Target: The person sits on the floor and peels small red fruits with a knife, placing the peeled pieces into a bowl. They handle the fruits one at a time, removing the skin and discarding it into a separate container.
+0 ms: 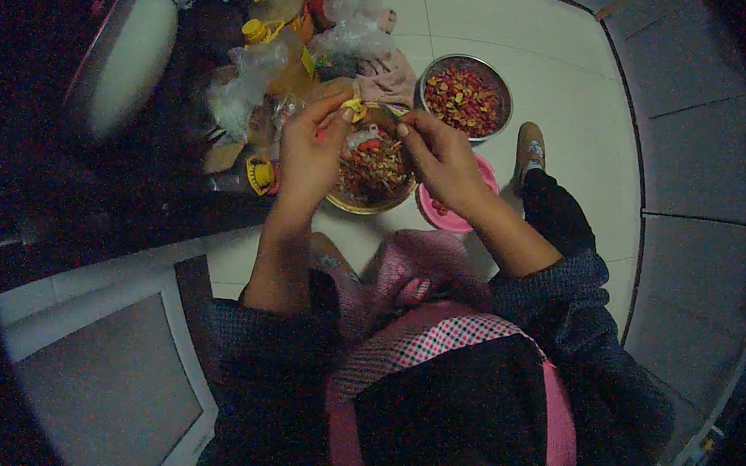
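Observation:
My left hand (317,143) pinches a small yellow piece (355,109), perhaps plant matter, between thumb and fingers. To its right, my right hand (445,157) has its thumb and forefinger together; whether anything small is between them I cannot tell. Both hands are raised over a yellow-rimmed basin (368,208). Inside it lie brown, stringy scraps (383,173) with red bits and some clear plastic. Partly under my right forearm stands a pink plastic basin (454,222) with a few red pieces. Beyond it, a metal bowl (510,103) holds many red and yellow slices (463,101).
Oil bottles with yellow caps (255,31) and crumpled plastic bags (353,39) crowd the far left, beside a pinkish cloth (389,80). A dark counter edge (220,217) and a white cabinet (102,370) flank my left. Pale floor tiles (568,72) extend right, towards grey panels (697,272).

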`<act>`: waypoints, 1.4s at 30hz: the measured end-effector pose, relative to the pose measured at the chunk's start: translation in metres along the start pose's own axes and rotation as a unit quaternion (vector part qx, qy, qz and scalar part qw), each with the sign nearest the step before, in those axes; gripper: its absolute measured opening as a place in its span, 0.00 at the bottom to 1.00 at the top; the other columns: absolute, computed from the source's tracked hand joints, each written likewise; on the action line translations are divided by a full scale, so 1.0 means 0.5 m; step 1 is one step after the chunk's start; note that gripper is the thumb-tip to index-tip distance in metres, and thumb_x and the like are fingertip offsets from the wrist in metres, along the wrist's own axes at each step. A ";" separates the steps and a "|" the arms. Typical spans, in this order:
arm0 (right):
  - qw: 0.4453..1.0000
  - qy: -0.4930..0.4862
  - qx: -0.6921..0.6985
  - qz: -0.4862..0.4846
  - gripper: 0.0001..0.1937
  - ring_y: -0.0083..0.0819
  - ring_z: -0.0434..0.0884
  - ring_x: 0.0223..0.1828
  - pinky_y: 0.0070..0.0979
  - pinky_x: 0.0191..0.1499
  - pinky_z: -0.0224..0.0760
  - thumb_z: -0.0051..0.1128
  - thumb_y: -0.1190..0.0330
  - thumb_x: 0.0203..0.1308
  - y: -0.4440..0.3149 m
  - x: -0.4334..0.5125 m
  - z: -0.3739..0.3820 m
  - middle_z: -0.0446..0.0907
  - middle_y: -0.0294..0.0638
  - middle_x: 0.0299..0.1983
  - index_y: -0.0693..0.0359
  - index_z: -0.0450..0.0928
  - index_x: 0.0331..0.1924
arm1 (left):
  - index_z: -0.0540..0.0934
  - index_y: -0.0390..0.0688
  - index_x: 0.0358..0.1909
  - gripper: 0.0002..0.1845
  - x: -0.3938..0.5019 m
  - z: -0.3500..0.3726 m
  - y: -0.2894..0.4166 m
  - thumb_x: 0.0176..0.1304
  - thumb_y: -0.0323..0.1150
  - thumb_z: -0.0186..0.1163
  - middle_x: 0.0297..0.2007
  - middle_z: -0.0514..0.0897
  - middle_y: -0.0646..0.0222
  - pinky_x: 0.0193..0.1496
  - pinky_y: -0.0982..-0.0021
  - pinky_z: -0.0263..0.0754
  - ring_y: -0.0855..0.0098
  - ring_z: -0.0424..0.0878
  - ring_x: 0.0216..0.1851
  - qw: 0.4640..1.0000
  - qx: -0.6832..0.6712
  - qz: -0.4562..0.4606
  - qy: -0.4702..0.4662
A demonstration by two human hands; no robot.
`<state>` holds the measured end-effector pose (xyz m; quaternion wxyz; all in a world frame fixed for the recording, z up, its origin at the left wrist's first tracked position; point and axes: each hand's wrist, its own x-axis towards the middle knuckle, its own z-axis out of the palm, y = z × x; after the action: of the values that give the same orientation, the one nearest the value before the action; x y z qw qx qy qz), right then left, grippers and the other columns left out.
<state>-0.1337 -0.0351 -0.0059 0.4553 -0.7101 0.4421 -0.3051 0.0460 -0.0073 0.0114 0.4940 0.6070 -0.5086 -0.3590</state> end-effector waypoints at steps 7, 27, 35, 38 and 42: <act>0.976 0.032 0.214 -0.002 0.10 0.15 0.70 0.18 0.14 0.21 0.62 0.47 0.66 0.64 -0.007 0.027 0.010 0.74 0.31 0.20 0.64 0.72 0.41 | 0.74 0.36 0.47 0.13 -0.005 0.011 0.027 0.62 0.30 0.54 0.30 0.79 0.68 0.22 0.82 0.64 0.85 0.68 0.20 0.993 -0.092 -0.061 -0.038; 0.998 -0.008 -0.008 -0.065 0.13 0.20 0.71 0.22 0.23 0.25 0.66 0.50 0.65 0.60 -0.041 -0.009 -0.039 0.77 0.42 0.23 0.69 0.77 0.38 | 0.75 0.37 0.47 0.12 -0.008 0.025 0.025 0.64 0.31 0.53 0.27 0.77 0.73 0.24 0.84 0.62 0.86 0.68 0.23 0.996 -0.091 -0.024 -0.007; 0.997 -0.003 -0.038 -0.067 0.13 0.22 0.74 0.23 0.26 0.27 0.67 0.49 0.65 0.61 -0.040 -0.005 -0.035 0.79 0.46 0.24 0.69 0.77 0.40 | 0.73 0.37 0.46 0.12 -0.007 0.030 0.024 0.64 0.30 0.52 0.31 0.78 0.72 0.30 0.81 0.67 0.83 0.72 0.29 0.998 -0.061 0.000 -0.014; 0.996 0.007 -0.045 -0.083 0.13 0.25 0.76 0.23 0.27 0.27 0.68 0.50 0.66 0.61 -0.041 -0.005 -0.037 0.79 0.48 0.25 0.68 0.77 0.40 | 0.73 0.37 0.46 0.11 -0.007 0.027 0.024 0.64 0.30 0.51 0.34 0.78 0.71 0.36 0.79 0.69 0.82 0.73 0.33 0.999 -0.039 0.002 -0.030; 0.991 0.001 -0.077 -0.107 0.12 0.33 0.77 0.21 0.30 0.27 0.68 0.50 0.68 0.60 -0.046 -0.005 -0.046 0.78 0.52 0.24 0.67 0.77 0.41 | 0.73 0.37 0.45 0.10 -0.007 0.028 0.026 0.64 0.30 0.51 0.34 0.78 0.69 0.38 0.79 0.68 0.81 0.73 0.35 0.999 -0.029 0.012 -0.041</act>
<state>-0.1457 -0.0371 0.0242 0.3633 -0.7861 0.3864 -0.3175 0.0285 -0.0071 0.0200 0.4945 0.5707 -0.5253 -0.3922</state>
